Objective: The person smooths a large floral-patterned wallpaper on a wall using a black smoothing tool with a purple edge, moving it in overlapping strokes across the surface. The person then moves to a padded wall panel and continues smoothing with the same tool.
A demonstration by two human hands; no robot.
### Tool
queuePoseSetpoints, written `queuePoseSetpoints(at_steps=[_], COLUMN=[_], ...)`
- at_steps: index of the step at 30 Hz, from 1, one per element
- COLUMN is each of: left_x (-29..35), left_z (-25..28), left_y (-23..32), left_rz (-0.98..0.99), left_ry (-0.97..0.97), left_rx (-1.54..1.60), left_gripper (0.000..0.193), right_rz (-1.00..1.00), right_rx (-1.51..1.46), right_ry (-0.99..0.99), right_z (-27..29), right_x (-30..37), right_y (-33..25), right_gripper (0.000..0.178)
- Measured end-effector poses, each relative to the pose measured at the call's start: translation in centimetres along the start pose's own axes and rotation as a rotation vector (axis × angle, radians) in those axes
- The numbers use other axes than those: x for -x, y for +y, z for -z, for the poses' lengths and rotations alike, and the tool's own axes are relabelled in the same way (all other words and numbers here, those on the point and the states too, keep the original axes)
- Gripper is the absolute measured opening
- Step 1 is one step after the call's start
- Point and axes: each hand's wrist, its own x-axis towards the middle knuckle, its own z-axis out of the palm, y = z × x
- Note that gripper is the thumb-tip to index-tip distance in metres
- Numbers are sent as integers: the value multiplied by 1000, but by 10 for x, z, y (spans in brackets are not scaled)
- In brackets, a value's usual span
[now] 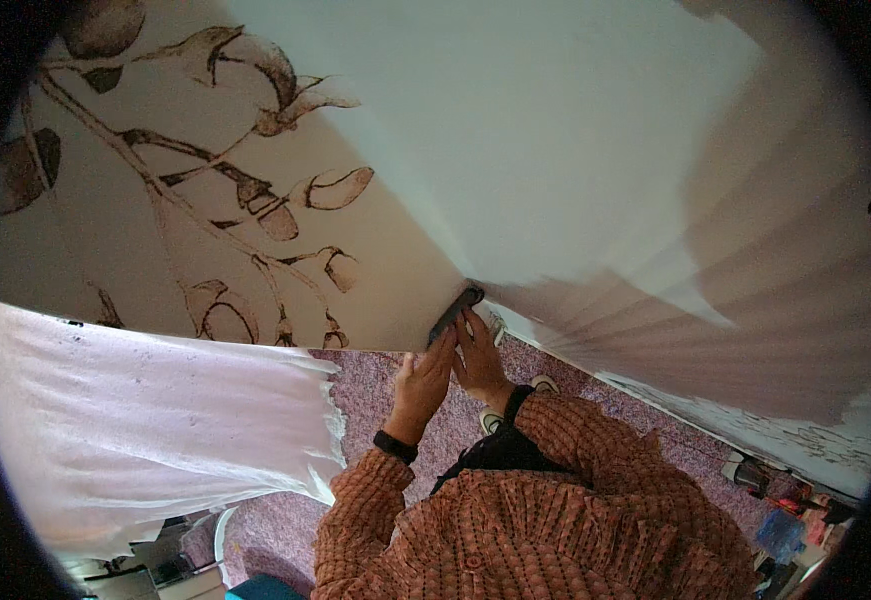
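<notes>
My left hand (423, 388) and my right hand (481, 365) are close together, fingers stretched toward the inner corner of the wall. Their fingertips press on a dark, narrow bar-shaped tool (455, 316), which lies slanted against the lower end of the patterned wall surface (385, 270). That surface is beige with a brown branch and leaf design. Its right border meets a pale wall (545, 140) at the corner. Both fingers' undersides are hidden, so how firmly each hand grips the tool does not show.
A white cloth (175, 420) hangs or lies at the left under the patterned surface. Below is a mottled pink-purple floor (365, 390). The right wall carries a mauve-brown area (755, 330). Assorted items (785, 530) stand at the lower right; a teal object (263, 588) is at the bottom edge.
</notes>
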Motion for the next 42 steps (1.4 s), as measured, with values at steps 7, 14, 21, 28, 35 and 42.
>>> queuePoseSetpoints(at_steps=[7, 14, 21, 28, 35, 42], left_x=[7, 9, -4, -30, -20, -19], left_z=[12, -10, 36, 116, 63, -36], left_y=[0, 4, -18, -72, -46, 18], left_rz=[127, 10, 119, 51, -97, -428], left_ry=[45, -61, 144, 360, 87, -342], left_rx=[-103, -85, -148, -283, -366, -403], left_gripper=[41, 52, 42, 28, 44, 55], right_rz=[88, 140, 171, 447, 203, -267], right_rx=[-82, -54, -48, -86, -34, -105], right_ry=[51, 154, 187, 435, 355, 251], right_z=[4, 3, 33, 65, 20, -64], right_x=[-10, -10, -40, -106, -60, 23], right_y=[-15, -10, -53, -116, -49, 46], right_gripper=[54, 55, 50, 40, 41, 60])
